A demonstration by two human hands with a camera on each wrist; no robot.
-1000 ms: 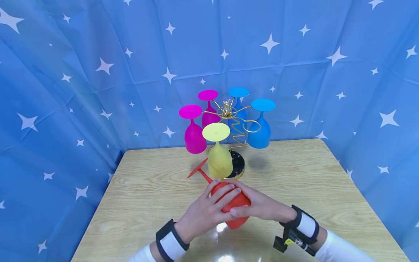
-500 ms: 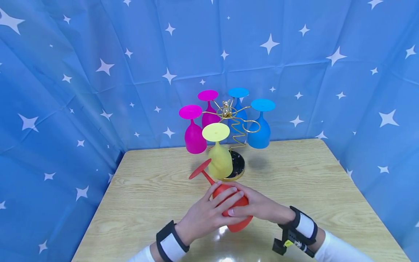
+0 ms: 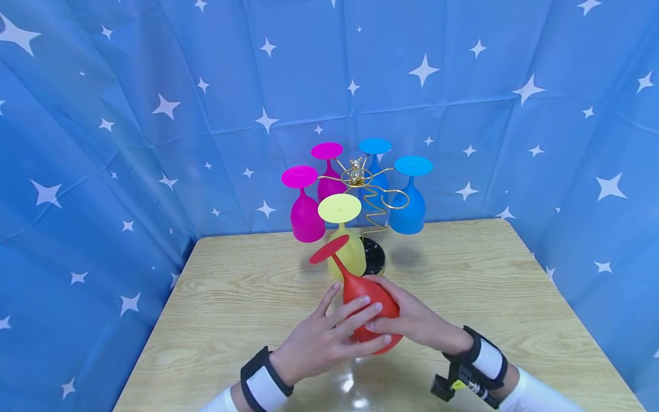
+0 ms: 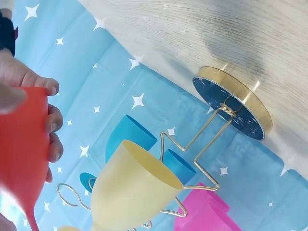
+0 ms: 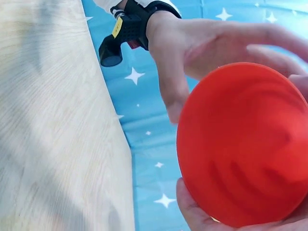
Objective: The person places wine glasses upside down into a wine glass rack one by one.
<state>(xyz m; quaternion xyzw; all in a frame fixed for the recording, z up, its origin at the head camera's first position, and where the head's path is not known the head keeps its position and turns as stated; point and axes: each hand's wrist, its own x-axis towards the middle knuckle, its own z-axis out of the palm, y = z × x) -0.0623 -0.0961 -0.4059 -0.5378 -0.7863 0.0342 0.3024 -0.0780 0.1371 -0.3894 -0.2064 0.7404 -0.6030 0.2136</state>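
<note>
A red plastic goblet (image 3: 359,288) is tilted mouth-down above the table, its foot up and to the left. My right hand (image 3: 419,317) grips its bowl from the right, thumb on the near side; the left wrist view shows those fingers curled round the red wall. Across the bowl's near left side lie the spread, nearly straight fingers of my left hand (image 3: 319,343). In the right wrist view the goblet's open mouth (image 5: 240,144) faces the camera. Just behind, a yellow goblet (image 3: 352,252) hangs upside down from a gold wire rack (image 3: 376,212), partly hidden by the red foot.
Two magenta goblets (image 3: 308,217) hang on the rack's left and two blue goblets (image 3: 408,212) on its right. One wire loop (image 3: 399,199) at the front right bears no goblet. The rack's round black base (image 3: 374,257) stands on the wooden table (image 3: 247,297); a starry curtain surrounds it.
The red goblet has risen and turned more upright, its foot moving up and right across the yellow goblet. My left fingers have spread and loosened on the bowl.
</note>
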